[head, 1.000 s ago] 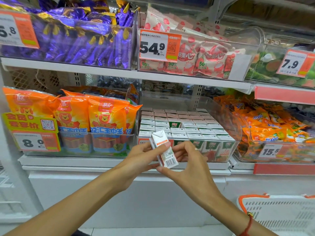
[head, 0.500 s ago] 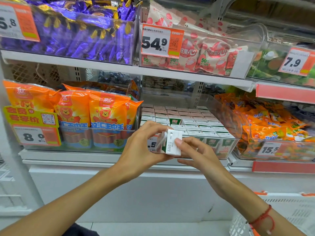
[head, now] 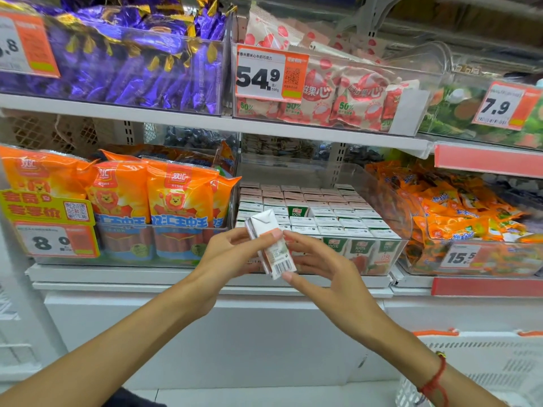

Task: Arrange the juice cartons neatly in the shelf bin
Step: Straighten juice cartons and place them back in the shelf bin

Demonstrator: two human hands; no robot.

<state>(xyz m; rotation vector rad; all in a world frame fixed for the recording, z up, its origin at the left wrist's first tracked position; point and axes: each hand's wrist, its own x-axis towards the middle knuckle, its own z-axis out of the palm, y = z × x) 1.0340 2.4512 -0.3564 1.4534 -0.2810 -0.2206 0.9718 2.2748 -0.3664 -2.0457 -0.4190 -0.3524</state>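
Observation:
A small white and orange juice carton (head: pixel 271 245) with a barcode near its lower end is tilted in front of the clear shelf bin (head: pixel 390 207). My left hand (head: pixel 226 259) grips its left side with the thumb across the front. My right hand (head: pixel 323 268) touches its right side and bottom with the fingertips. Several rows of the same juice cartons (head: pixel 317 212) stand upright in the bin, white tops up. One green-fronted carton (head: pixel 296 209) stands a little higher among them.
Orange sausage packs (head: pixel 176 207) fill the bin to the left, orange snack bags (head: pixel 458 218) the bin to the right. The upper shelf (head: pixel 176 120) holds purple and red-white packs. A white basket (head: pixel 482 368) with orange trim stands at the lower right.
The carton has been turned from lying sideways to nearly upright with its barcode end down. Both hands have dropped slightly in front of the bin.

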